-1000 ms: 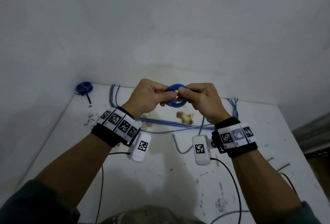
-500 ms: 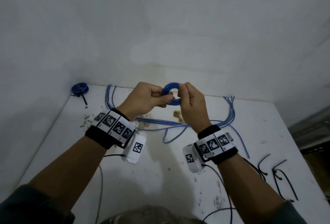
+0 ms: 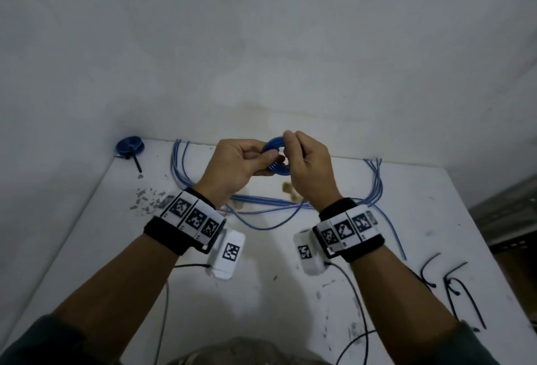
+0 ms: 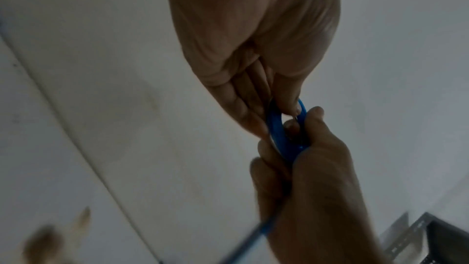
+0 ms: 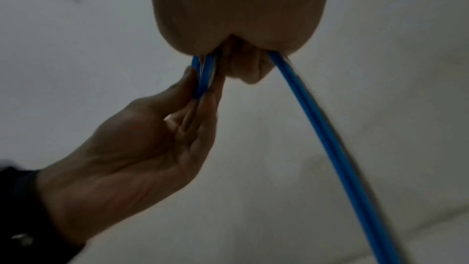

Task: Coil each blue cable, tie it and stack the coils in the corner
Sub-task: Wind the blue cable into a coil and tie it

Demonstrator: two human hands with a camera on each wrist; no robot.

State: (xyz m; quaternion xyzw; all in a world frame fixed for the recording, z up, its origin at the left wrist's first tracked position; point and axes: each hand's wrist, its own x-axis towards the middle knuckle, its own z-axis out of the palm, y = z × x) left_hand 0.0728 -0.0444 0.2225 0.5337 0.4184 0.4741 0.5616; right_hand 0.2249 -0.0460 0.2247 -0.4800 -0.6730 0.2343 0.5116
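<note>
Two hands were busy on one small blue coil (image 3: 274,158), held up in the air above the far edge of the white table (image 3: 261,292), close to the wall. The left hand (image 3: 235,169) pinched the coil's near-left side between thumb and curled fingers; in the left wrist view the thumb tip pressed the ring against the fingers (image 4: 243,107). The right hand (image 3: 309,167) was clamped on the coil's right side, fingers folded around it, and from the right wrist view a loose run of the same blue cable (image 5: 330,148) trailed out of that fist and downward. Both hands were almost touching, with only the ring between them

Below them, several uncoiled blue cables (image 3: 261,201) lay across the table in long loops, bending up at the left (image 3: 178,161) and at the right (image 3: 374,178) near the wall. One finished blue coil (image 3: 130,146) sat in the far left corner, a black tie sticking out of it toward the front. Some black cable ties (image 3: 462,289) lay loose at the right edge. Bits of grey debris (image 3: 145,200) were scattered left of the left wrist, and a brownish stain (image 3: 290,190) marked the tabletop under the hands
</note>
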